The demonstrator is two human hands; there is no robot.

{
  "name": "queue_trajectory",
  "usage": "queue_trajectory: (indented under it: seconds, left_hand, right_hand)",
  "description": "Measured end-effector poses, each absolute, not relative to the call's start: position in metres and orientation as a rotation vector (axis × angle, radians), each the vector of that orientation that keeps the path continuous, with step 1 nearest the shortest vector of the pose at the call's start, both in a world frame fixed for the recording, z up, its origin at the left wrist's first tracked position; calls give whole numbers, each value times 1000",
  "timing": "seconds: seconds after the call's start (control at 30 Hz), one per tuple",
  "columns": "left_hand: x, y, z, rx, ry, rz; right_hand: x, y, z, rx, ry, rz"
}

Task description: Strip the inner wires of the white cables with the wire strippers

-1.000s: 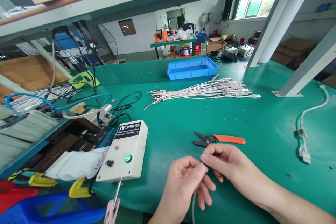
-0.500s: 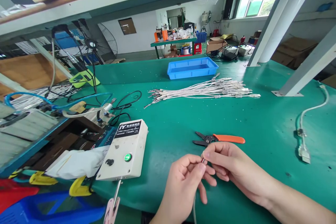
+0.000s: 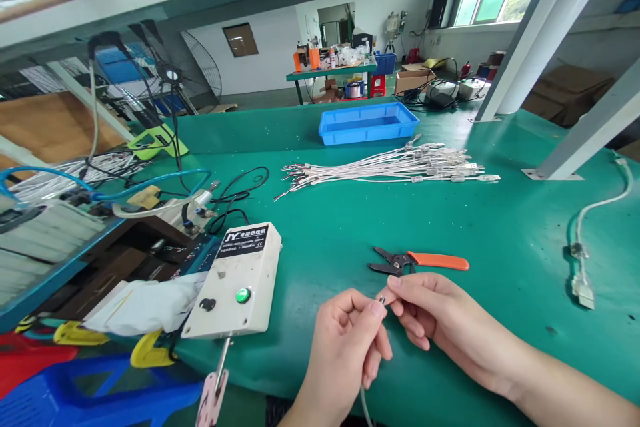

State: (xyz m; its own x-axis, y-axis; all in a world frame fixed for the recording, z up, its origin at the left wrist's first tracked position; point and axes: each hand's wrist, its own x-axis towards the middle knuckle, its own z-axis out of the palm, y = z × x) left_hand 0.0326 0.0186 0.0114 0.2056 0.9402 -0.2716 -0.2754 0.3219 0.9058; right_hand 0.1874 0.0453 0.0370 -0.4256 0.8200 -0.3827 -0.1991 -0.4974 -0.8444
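Head view: nearer us than the orange-handled pliers [image 3: 417, 259], our left hand [image 3: 343, 340] pinches the cable [image 3: 365, 403], best steadied close behind its wire ends [image 3: 383, 299], beside our right hand [image 3: 435, 310], whose grip we cannot tell.

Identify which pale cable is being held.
The thin pale cable pinched in the left hand; the bundled white cables and lone white USB cable at far right lie untouched.
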Motion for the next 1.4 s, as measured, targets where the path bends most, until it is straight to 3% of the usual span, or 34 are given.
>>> queue_trajectory:
  seconds: [1.0, 1.4]
  left_hand:
    - [35, 18, 8, 868, 947, 1053]
    - [27, 19, 8, 876, 789, 799]
  right_hand:
    - [187, 43, 37, -1108, -1146, 1843]
    - [196, 50, 41, -1185, -1173, 1714]
